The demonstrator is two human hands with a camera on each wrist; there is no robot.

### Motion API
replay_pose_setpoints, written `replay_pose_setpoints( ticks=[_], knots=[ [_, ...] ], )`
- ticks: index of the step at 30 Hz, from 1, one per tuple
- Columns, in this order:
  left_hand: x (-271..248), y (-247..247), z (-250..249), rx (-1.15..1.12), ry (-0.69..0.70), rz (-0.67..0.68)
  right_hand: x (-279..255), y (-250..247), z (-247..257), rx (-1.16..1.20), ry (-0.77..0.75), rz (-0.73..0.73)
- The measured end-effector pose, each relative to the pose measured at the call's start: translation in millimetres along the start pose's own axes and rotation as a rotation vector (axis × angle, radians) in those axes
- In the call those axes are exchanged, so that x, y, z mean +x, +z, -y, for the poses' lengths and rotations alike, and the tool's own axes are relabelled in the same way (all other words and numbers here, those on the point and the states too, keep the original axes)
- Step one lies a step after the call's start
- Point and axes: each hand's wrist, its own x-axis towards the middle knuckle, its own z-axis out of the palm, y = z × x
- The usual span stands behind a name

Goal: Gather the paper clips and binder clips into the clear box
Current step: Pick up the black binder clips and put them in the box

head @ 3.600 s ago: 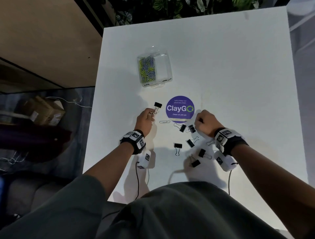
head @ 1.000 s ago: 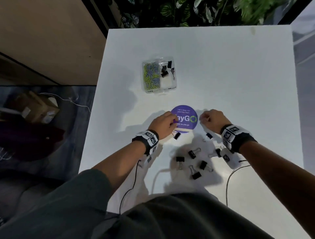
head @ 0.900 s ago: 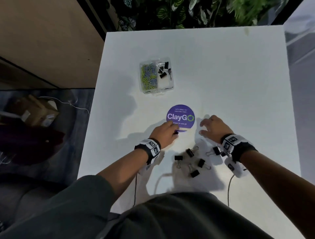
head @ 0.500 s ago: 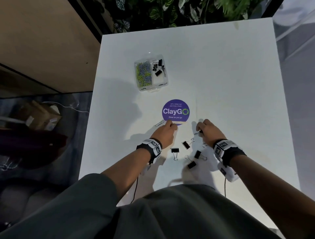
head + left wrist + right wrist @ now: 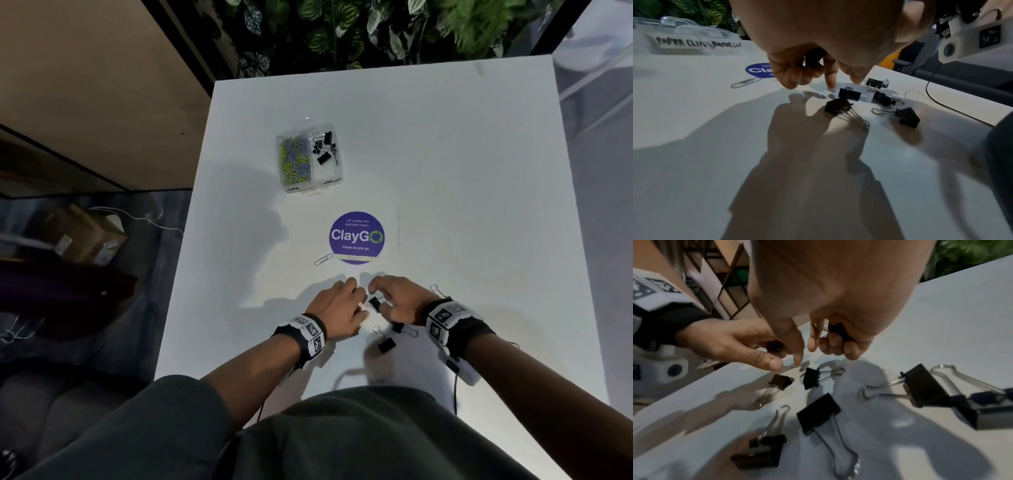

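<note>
The clear box point(image 5: 310, 186) stands at the far middle of the white table point(image 5: 462, 178), with coloured paper clips in its left compartment and black binder clips point(image 5: 323, 150) in its right. One silver paper clip point(image 5: 323, 259) lies left of the purple sticker. Several black binder clips point(image 5: 386, 344) lie loose near me. My left hand point(image 5: 349, 291) curls round a black binder clip point(image 5: 812, 59). My right hand point(image 5: 380, 291) grips another binder clip point(image 5: 838, 331) in its curled fingers, its thumb and forefinger just above a clip on the table point(image 5: 810, 378).
A round purple ClayGo sticker point(image 5: 356, 236) lies between the box and my hands. Leafy plants point(image 5: 376, 31) stand behind the table's far edge. Cardboard boxes point(image 5: 82, 233) sit on the floor to the left. A thin black cable point(image 5: 953, 108) runs along the table's right side.
Binder clips have appeared in the box since the oldest frame. Both hands have drawn back from the sticker towards me and come together over the loose binder clips.
</note>
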Motion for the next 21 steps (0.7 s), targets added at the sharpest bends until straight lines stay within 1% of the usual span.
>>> replay_pose_setpoints(
  ticks=[2,4,7,9,11,13,15,16,18,19,21],
  knots=[
    [-6,5,2,-0.005,-0.028,0.014,3,8,-4,-0.137,-0.038,0.034],
    [-10,9,5,0.01,-0.042,0.025,6,14,-6,-0.25,-0.042,0.044],
    [-16,18,11,0.063,0.014,0.081,11,19,-7,-0.307,-0.015,0.043],
    [-18,23,14,0.081,0.046,0.08,12,18,-8,-0.255,0.004,0.016],
    [-16,23,15,0.045,0.009,0.065,14,13,-11,-0.123,0.032,-0.02],
    [-14,20,17,-0.013,-0.034,0.067,18,5,-11,0.009,0.028,-0.065],
    [-11,17,20,-0.015,0.006,0.068,24,-5,-11,0.084,0.032,-0.12],
    [-10,14,21,-0.042,0.024,0.078,27,-11,-9,0.117,0.046,-0.146],
    [-4,2,25,-0.176,-0.002,0.072,36,-26,-4,0.174,0.061,-0.207],
    [0,-8,28,-0.265,-0.036,0.034,42,-35,-1,0.191,0.064,-0.236],
    [15,-34,40,-0.432,-0.101,-0.115,57,-58,7,0.197,0.086,-0.295]
  ],
)
